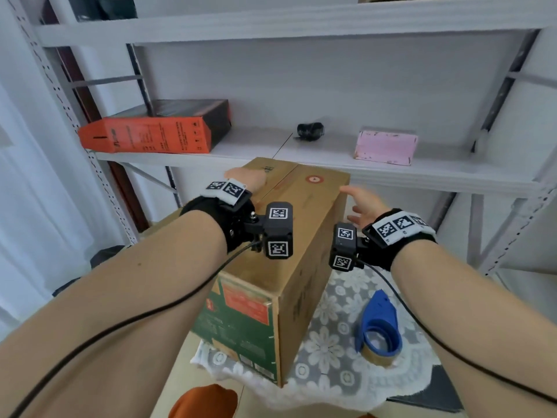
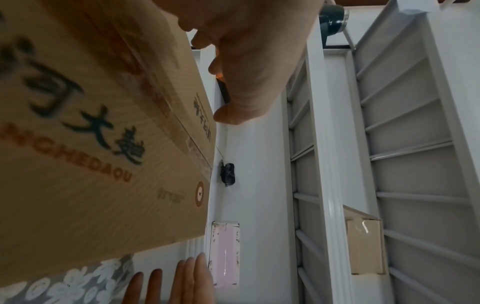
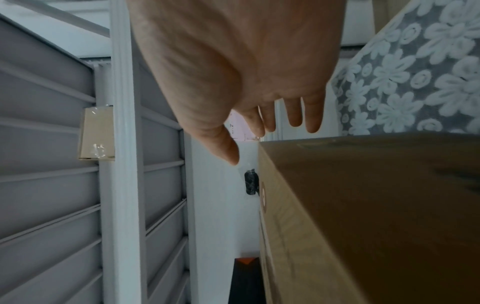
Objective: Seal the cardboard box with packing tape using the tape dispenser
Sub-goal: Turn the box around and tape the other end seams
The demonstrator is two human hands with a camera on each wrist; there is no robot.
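A long brown cardboard box (image 1: 301, 200) (image 2: 103, 144) (image 3: 363, 205) lies on a lace-covered table, its top flaps down with the centre seam showing. My left hand (image 1: 248, 180) (image 2: 249, 61) rests on the far left part of the box top, fingers loosely bent at the edge and holding nothing. Beside the upper right edge of the box is my right hand (image 1: 363, 203) (image 3: 259, 92), held open with straight fingers and its thumb near the top edge. The blue tape dispenser (image 1: 379, 321), loaded with brown tape, lies on the cloth to the right of the box, untouched.
A white metal shelf (image 1: 437, 173) runs right behind the box. It carries an orange-and-black carton (image 1: 150, 137), a small black object (image 1: 310, 131) and a pink box (image 1: 385, 146). The lace cloth (image 1: 340, 312) covers the table around the box.
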